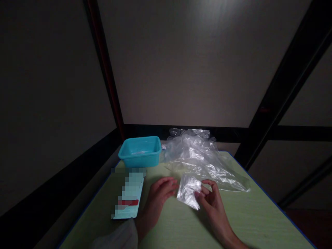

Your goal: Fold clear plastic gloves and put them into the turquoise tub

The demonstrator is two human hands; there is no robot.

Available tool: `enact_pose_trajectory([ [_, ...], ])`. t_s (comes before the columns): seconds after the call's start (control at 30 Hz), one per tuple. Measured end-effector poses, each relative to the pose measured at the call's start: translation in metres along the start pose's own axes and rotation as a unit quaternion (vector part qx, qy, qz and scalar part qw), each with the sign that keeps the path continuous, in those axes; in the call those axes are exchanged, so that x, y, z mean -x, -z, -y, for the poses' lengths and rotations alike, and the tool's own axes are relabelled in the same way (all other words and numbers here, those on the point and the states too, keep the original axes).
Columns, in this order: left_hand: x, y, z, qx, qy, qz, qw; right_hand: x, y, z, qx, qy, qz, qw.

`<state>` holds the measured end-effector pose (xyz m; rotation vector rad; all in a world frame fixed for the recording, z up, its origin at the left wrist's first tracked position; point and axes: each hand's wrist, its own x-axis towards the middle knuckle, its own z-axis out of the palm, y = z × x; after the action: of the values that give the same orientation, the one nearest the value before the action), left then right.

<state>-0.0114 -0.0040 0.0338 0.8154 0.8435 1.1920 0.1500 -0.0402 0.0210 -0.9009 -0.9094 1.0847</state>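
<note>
My right hand (pixel 211 200) pinches a small clear plastic bag (pixel 188 190) at its right edge, holding it just above the green table (pixel 259 221). Just left of the bag lies my left hand (pixel 160 193), fingers stretched toward it, close to its left side but holding nothing. A grey sleeve covers my left forearm at the bottom edge.
A heap of clear plastic bags (pixel 199 155) spreads across the back of the table. A turquoise tub (pixel 140 150) stands at the back left. A light-blue flat packet (pixel 129 197) with a red stripe lies left of my left hand. Dark frame bars rise behind the table.
</note>
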Motion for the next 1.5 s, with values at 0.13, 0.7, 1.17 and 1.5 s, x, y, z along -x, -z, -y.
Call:
enact_pose_trajectory([
  [0.13, -0.023, 0.016, -0.022, 0.164, -0.048, -0.038, 0.985, -0.001, 0.004, -0.005, 0.004, -0.002, 0.012, 1.000],
  [0.7, -0.076, 0.054, -0.030, 0.247, -0.140, -0.119, 0.951, 0.002, -0.003, 0.013, 0.012, -0.053, 0.070, 0.996],
  [1.17, -0.073, 0.042, -0.036, 0.231, -0.134, -0.104, 0.958, 0.000, 0.000, 0.011, 0.016, -0.058, 0.072, 0.996],
  [1.5, -0.035, 0.007, -0.047, 0.179, -0.166, -0.050, 0.968, -0.002, 0.006, 0.012, 0.013, -0.054, 0.043, 0.998],
])
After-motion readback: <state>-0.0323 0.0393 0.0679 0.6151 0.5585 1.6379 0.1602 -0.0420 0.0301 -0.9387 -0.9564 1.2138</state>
